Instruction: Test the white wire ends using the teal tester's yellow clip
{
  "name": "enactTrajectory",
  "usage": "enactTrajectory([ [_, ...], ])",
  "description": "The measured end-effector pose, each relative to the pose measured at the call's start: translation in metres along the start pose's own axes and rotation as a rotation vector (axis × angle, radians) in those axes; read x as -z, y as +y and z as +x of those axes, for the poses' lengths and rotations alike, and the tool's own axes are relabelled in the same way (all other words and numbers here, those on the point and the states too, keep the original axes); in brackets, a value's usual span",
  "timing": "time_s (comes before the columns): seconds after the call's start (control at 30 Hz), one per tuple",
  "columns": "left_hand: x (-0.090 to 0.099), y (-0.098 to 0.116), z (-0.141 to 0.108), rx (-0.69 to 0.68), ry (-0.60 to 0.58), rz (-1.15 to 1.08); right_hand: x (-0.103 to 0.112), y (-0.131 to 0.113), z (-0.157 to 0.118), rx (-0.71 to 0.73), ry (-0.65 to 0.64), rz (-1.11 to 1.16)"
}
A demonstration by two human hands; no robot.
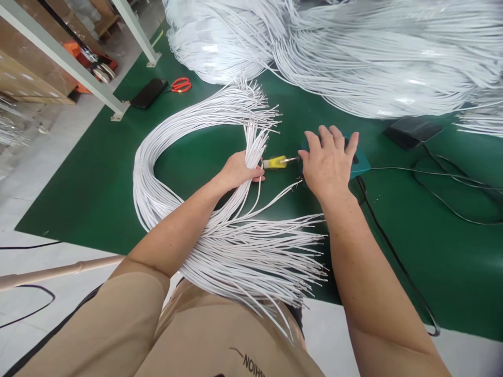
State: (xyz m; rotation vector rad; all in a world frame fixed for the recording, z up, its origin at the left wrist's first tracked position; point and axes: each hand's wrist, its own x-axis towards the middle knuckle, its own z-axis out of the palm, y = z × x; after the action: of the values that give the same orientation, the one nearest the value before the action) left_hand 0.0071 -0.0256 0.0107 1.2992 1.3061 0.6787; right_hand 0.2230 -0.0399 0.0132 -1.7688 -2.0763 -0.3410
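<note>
A bunch of white wires [253,144] stands up out of my left hand [240,170], whose fingers are wrapped round it. Just right of that hand is a yellow-handled tool [276,162] with a metal shaft pointing toward my right hand [328,159]. My right hand lies palm down with its fingers spread over a teal box [360,161], which it partly hides. The held wires belong to a large curved bundle [147,173] on the green table [196,152]. Loose wire ends [294,251] fan out below my hands.
Big heaps of white wire [373,57] cover the back of the table. A black phone-like object [149,93] and red-handled scissors [181,85] lie at the back left. A black box [412,131] and dark cables [451,183] are on the right. Metal posts [135,31] rise at the left.
</note>
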Motion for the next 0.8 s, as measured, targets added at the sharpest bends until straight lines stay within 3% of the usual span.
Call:
enactTrajectory([
  [0.17,0.006,0.003,-0.005,-0.029,0.006,-0.092,0.001,0.002,-0.001,0.013,0.046,0.096],
  [0.27,0.006,0.006,-0.007,-0.056,0.000,-0.152,0.013,-0.010,-0.005,0.083,0.067,0.287],
  [0.33,0.005,0.007,-0.009,-0.084,0.002,-0.156,0.022,-0.026,-0.010,0.215,-0.017,0.469],
  [0.4,0.005,0.008,-0.009,-0.102,0.000,-0.168,0.027,-0.043,-0.015,0.442,-0.179,0.586],
  [0.47,0.005,0.008,-0.009,-0.100,-0.022,-0.194,0.028,-0.058,-0.020,0.587,-0.285,0.549],
  [0.53,0.005,0.008,-0.009,-0.091,-0.052,-0.209,0.026,-0.068,-0.024,0.643,-0.331,0.438],
  [0.67,0.008,0.007,-0.008,-0.071,-0.050,-0.227,0.031,-0.076,-0.028,0.583,-0.439,0.332],
  [0.8,0.009,0.007,-0.009,-0.038,-0.067,-0.227,0.040,-0.071,-0.028,0.361,-0.800,0.491],
])
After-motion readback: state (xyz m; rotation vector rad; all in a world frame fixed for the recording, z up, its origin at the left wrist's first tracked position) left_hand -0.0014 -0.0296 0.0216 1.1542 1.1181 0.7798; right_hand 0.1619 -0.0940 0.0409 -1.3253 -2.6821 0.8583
